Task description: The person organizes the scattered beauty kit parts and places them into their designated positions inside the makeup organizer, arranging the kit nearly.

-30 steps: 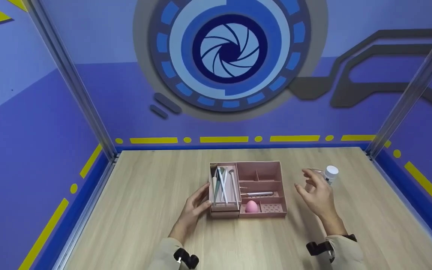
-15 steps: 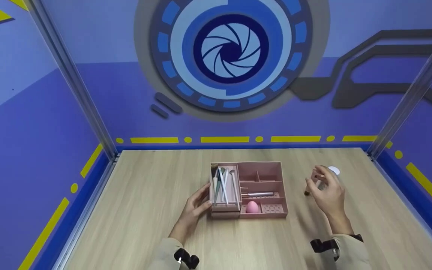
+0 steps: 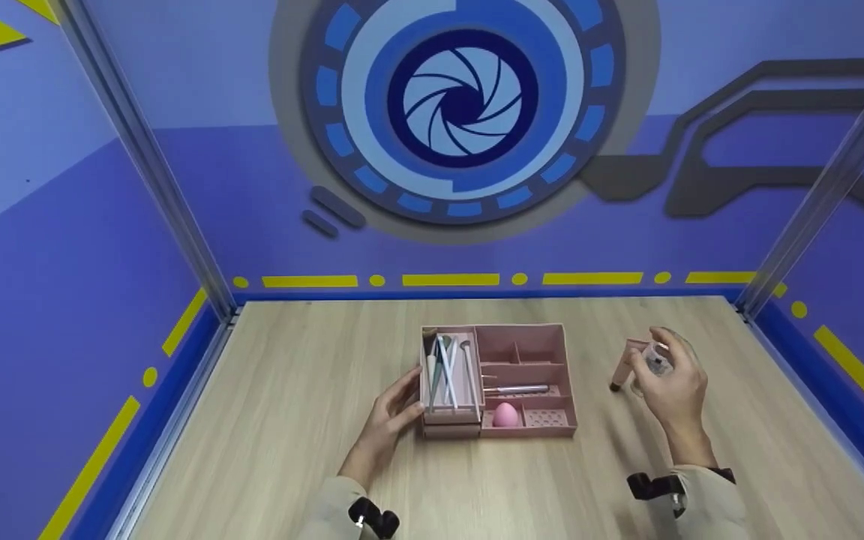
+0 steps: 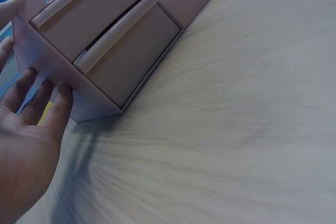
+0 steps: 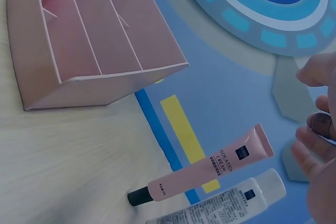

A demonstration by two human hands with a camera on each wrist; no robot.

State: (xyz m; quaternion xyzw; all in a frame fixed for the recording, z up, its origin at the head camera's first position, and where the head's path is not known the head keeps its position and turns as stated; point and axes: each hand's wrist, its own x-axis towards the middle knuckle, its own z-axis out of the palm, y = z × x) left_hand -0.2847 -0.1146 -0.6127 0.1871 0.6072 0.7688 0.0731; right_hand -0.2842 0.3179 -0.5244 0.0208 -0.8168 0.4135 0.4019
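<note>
In the head view a pink organizer box [image 3: 567,412] stands on the table, holding brushes [image 3: 448,371] and a pink egg-shaped sponge [image 3: 505,415]. My left hand [image 3: 388,415] rests against its left side; the left wrist view has fairly straight fingers [image 4: 63,100] touching the side panel. Over to the right, my right hand [image 3: 678,386] is bent around the air beside a pink cream tube [image 5: 205,169] and a white-capped bottle [image 5: 215,205]. Both stand upright, apart from the fingers in the right wrist view. A dark spot among those fingers is unclear.
Two small drawers [image 4: 128,51] face the front of the box. A silver-handled brush [image 3: 518,389] lies in a middle compartment. Purple-blue walls [image 3: 199,187] and metal posts [image 3: 132,150] enclose the wooden table [image 3: 282,360].
My right hand has moved right and slightly down, away from the box, uncovering the pink tube and partly covering the bottle. The left hand has stayed at the box.
</note>
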